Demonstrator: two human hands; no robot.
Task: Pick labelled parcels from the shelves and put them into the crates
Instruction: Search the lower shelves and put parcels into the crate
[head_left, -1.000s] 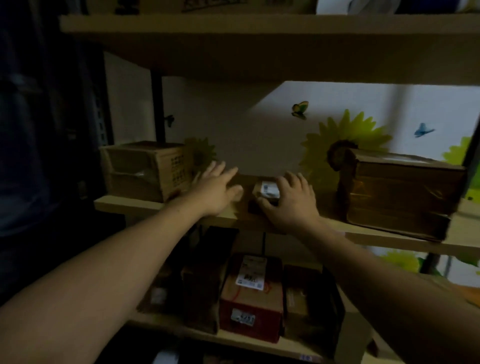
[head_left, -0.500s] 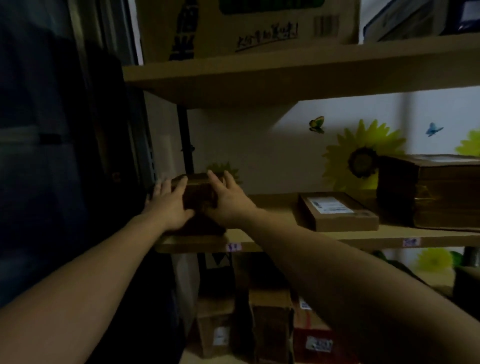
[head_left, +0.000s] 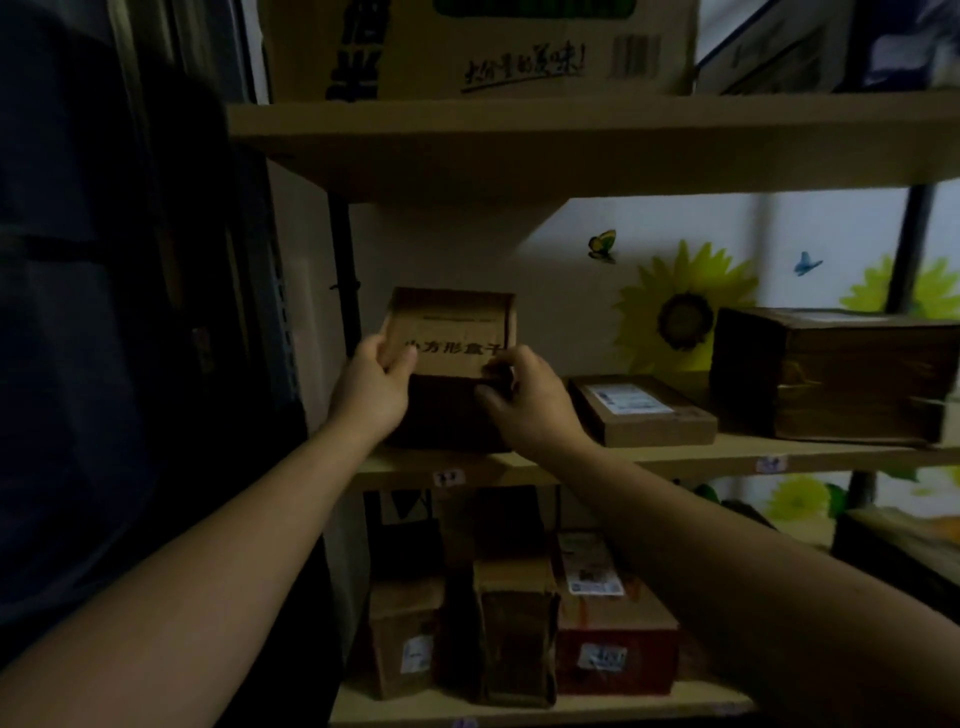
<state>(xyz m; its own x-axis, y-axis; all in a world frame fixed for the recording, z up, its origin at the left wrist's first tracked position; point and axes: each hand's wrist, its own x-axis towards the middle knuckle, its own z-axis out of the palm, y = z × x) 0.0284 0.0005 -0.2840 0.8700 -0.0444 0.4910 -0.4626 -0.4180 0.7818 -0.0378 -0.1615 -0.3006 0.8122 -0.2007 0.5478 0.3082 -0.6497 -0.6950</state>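
Subject item: one brown cardboard box (head_left: 453, 332), at the left end of the middle shelf (head_left: 675, 458), tipped so that its face with black printed characters looks outward. Its dark lower side reaches down to the shelf board; whether it is clear of the board cannot be told.

The left hand (head_left: 371, 388) grips the box's left edge, thumb on the printed face. The right hand (head_left: 531, 404) grips the right lower corner, fingers curled on it.

Just right of the box lies a flat parcel (head_left: 643, 411) with a white label, then a large taped box (head_left: 831, 375). A printed carton (head_left: 483, 47) stands on the upper shelf (head_left: 571, 136). Several labelled parcels, one a red parcel (head_left: 615, 642), stand on the lower shelf (head_left: 519, 715). A sunflower decal (head_left: 681, 317) is on the wall behind.
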